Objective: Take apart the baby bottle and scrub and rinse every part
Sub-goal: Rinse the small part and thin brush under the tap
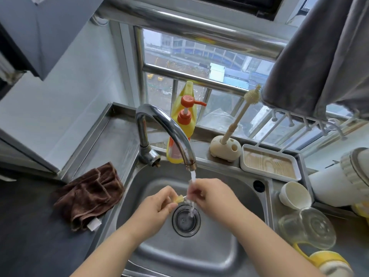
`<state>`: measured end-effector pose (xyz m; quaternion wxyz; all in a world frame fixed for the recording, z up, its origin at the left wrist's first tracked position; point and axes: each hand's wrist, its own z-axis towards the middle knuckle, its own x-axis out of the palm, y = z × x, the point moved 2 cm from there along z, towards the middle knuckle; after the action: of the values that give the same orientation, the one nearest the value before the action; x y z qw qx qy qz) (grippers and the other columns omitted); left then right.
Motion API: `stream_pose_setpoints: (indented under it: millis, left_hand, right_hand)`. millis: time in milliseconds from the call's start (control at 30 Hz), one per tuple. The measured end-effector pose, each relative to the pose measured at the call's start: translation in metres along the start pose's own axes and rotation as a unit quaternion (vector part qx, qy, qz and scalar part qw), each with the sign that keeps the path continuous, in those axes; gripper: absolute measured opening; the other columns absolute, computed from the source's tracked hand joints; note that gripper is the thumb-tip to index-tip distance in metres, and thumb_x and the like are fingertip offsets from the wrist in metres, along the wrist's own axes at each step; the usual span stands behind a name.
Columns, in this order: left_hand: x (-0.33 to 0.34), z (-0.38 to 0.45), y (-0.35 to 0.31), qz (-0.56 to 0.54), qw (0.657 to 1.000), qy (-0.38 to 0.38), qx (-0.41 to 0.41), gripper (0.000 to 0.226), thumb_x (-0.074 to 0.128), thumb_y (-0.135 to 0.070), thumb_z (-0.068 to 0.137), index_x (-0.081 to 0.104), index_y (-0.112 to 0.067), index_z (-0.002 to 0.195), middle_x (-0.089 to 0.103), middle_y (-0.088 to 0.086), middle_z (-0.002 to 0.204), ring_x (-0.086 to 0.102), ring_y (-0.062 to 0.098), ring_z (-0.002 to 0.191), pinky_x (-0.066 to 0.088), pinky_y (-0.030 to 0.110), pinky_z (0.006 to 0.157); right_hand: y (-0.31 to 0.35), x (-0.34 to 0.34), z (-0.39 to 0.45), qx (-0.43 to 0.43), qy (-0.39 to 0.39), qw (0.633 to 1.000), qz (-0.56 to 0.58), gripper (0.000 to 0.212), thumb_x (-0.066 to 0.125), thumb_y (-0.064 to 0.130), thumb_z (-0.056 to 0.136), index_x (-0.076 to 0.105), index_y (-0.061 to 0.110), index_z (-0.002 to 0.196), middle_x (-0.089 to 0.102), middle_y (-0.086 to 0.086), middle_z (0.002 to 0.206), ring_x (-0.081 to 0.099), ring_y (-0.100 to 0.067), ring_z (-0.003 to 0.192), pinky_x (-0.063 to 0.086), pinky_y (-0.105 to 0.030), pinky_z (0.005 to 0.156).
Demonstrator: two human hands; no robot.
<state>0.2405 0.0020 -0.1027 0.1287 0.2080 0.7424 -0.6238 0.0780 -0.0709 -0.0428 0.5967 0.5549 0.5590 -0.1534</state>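
Observation:
Over the steel sink point(151, 182), my left hand point(157, 204) pinches a small yellow brush point(179, 198) whose tip points right. My right hand point(211, 194) holds a small clear bottle part point(192, 188), thin like a straw or valve, under the water running from the tap point(169, 126). The brush tip meets the clear part in the stream. On the counter to the right lie the clear bottle body point(308, 226) on its side, a yellow handled collar point(323, 260) and a white cap point(295, 194).
A brown cloth point(89, 194) lies left of the sink. Behind the tap stand a yellow soap pump bottle point(184, 124), a long bottle brush in a cream holder point(225, 148), and a white tray point(270, 162). A grey towel point(323, 56) hangs at upper right.

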Motion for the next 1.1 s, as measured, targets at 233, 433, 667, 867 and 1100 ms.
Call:
stream_pose_setpoints:
  millis: [233, 433, 667, 867, 1100]
  left_hand:
    - [0.011, 0.015, -0.015, -0.017, 1.0, -0.001, -0.01, 0.019, 0.041, -0.023, 0.1, 0.059, -0.018, 0.097, 0.06, -0.002, 0.088, 0.053, 0.004, 0.078, 0.04, 0.02, 0.072]
    - [0.019, 0.02, -0.025, -0.077, 0.997, 0.005, 0.007, 0.008, 0.05, -0.021, 0.097, 0.055, -0.02, 0.09, 0.044, -0.018, 0.056, 0.037, 0.003, 0.055, 0.032, 0.016, 0.055]
    - [0.015, 0.021, -0.023, -0.07, 0.997, -0.008, -0.033, 0.022, 0.046, -0.017, 0.098, 0.065, -0.028, 0.093, 0.059, -0.018, 0.074, 0.052, -0.006, 0.067, 0.036, 0.012, 0.065]
    - [0.01, 0.022, -0.028, -0.349, 0.925, -0.118, -0.092, 0.007, 0.067, 0.006, 0.08, 0.066, -0.001, 0.081, 0.066, 0.004, 0.063, 0.059, 0.01, 0.059, 0.048, 0.015, 0.057]
    - [0.014, 0.035, -0.027, -0.551, 0.79, -0.223, -0.151, 0.027, 0.063, 0.013, 0.077, 0.052, -0.009, 0.088, 0.069, 0.012, 0.078, 0.067, 0.01, 0.062, 0.052, 0.014, 0.055]
  right_hand:
    - [-0.011, -0.01, 0.001, -0.053, -0.057, 0.997, 0.017, 0.01, 0.06, 0.02, 0.089, 0.066, 0.014, 0.085, 0.053, 0.007, 0.077, 0.045, -0.01, 0.076, 0.035, -0.023, 0.069]
    - [-0.01, -0.015, -0.001, -0.08, -0.14, 0.984, -0.074, 0.01, 0.065, 0.024, 0.078, 0.062, 0.02, 0.069, 0.057, 0.008, 0.066, 0.052, -0.019, 0.068, 0.04, -0.034, 0.062]
    - [-0.021, -0.014, -0.004, -0.054, -0.145, 0.986, -0.058, 0.011, 0.065, 0.025, 0.082, 0.063, 0.018, 0.074, 0.061, 0.004, 0.073, 0.052, -0.022, 0.074, 0.036, -0.035, 0.066]
    - [-0.041, -0.022, -0.015, 0.053, -0.104, 0.992, 0.046, 0.013, 0.061, 0.025, 0.089, 0.061, 0.023, 0.076, 0.05, 0.016, 0.067, 0.046, -0.006, 0.073, 0.035, -0.019, 0.068]
    - [-0.059, -0.011, -0.04, 0.182, -0.067, 0.966, 0.171, 0.02, 0.062, 0.025, 0.088, 0.061, 0.022, 0.069, 0.047, 0.009, 0.056, 0.04, -0.001, 0.051, 0.032, -0.014, 0.05]
